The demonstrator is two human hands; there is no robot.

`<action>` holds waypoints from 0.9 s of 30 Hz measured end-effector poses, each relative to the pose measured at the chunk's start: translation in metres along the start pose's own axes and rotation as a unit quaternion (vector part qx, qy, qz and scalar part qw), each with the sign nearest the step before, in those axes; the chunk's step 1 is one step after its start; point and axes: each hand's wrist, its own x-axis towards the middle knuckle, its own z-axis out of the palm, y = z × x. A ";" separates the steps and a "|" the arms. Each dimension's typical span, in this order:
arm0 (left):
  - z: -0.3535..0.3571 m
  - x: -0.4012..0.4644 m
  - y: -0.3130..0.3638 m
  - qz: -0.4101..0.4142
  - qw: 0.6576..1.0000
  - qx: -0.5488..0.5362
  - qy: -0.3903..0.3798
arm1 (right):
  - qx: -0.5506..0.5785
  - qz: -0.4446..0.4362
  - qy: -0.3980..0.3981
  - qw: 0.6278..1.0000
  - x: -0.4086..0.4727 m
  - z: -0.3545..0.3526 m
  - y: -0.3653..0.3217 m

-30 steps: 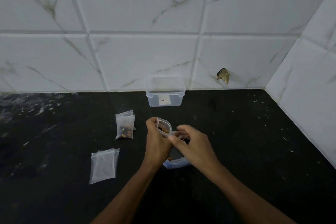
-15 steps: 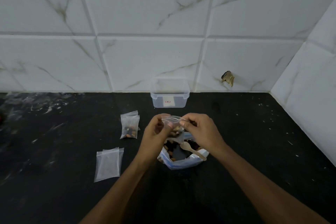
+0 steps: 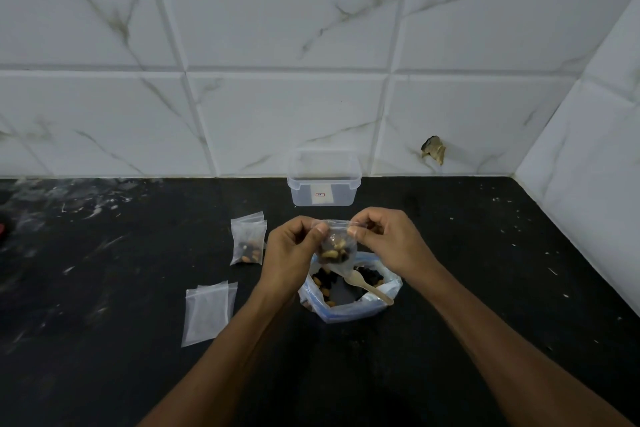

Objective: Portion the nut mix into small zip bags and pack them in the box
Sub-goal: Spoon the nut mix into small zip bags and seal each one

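Zip bag [image 3: 337, 248] pinched at top by both hands [image 3: 291, 253] [image 3: 391, 239].

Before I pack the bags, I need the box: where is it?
In the head view the box stands at the back of the counter against the tiled wall, just behind both hands and right of the filled bag.

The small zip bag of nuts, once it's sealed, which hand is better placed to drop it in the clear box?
Probably the right hand: it pinches the small zip bag at its top edge and sits slightly nearer the clear box. The left hand pinches the other corner.
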 end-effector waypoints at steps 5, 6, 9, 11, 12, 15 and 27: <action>0.000 0.004 0.003 0.009 0.999 0.025 -0.023 | 0.016 -0.021 -0.017 1.000 0.003 0.002 -0.005; 0.000 0.003 0.004 0.011 0.999 0.030 -0.029 | 0.010 -0.027 -0.011 1.000 0.003 0.004 -0.006; 0.001 0.001 0.007 0.017 0.999 0.032 -0.039 | -0.012 -0.030 -0.006 0.999 0.004 0.003 -0.007; 0.001 0.002 0.008 0.021 0.998 0.044 -0.044 | -0.020 -0.031 -0.009 0.999 0.004 0.003 -0.008; 0.001 0.002 0.009 0.023 0.997 0.055 -0.047 | -0.019 -0.029 -0.010 0.999 0.004 0.003 -0.009; 0.001 0.004 0.012 0.028 0.995 0.085 -0.044 | -0.002 -0.014 -0.018 1.000 0.004 0.003 -0.010; -0.007 0.003 0.021 0.014 0.996 0.063 -0.063 | -0.008 0.003 -0.006 1.000 -0.001 -0.005 -0.012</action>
